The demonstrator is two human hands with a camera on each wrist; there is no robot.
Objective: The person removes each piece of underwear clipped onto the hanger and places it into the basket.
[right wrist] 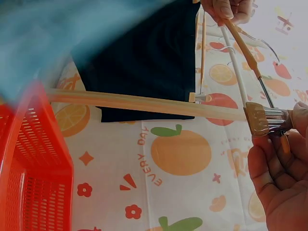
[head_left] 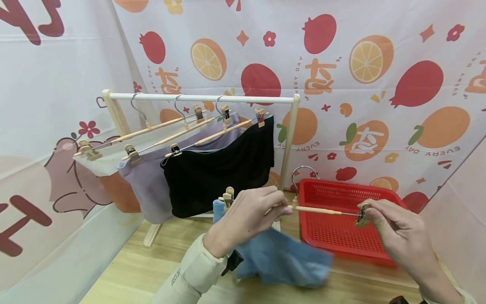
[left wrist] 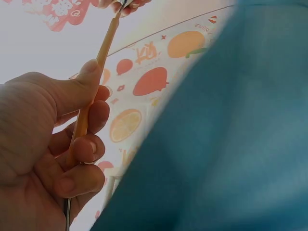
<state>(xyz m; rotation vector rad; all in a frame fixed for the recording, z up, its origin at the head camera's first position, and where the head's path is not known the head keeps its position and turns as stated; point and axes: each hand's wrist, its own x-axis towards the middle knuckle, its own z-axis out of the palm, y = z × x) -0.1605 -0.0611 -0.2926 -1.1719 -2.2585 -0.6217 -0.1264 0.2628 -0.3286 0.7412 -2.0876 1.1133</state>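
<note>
My left hand [head_left: 254, 213] grips the wooden bar of a clip hanger [head_left: 317, 210], fingers curled round it in the left wrist view. At the bar's right end my right hand [head_left: 402, 228] pinches a metal-and-wood clip [right wrist: 262, 119]. That clip has no cloth in it. A light blue garment [head_left: 281, 257] hangs down below the left hand, blurred; its upper edge shows beside the other clip [head_left: 228, 197], partly hidden by the left hand. In the left wrist view the blue cloth [left wrist: 216, 134] fills the right side.
A rack [head_left: 201, 98] with a white rail stands at the back left. On its hangers are a black garment [head_left: 224, 175], a lavender one [head_left: 146, 198] and an off-white one [head_left: 110, 158]. Behind the right hand sits a red perforated basket [head_left: 341, 236] on the wooden table [head_left: 125, 270].
</note>
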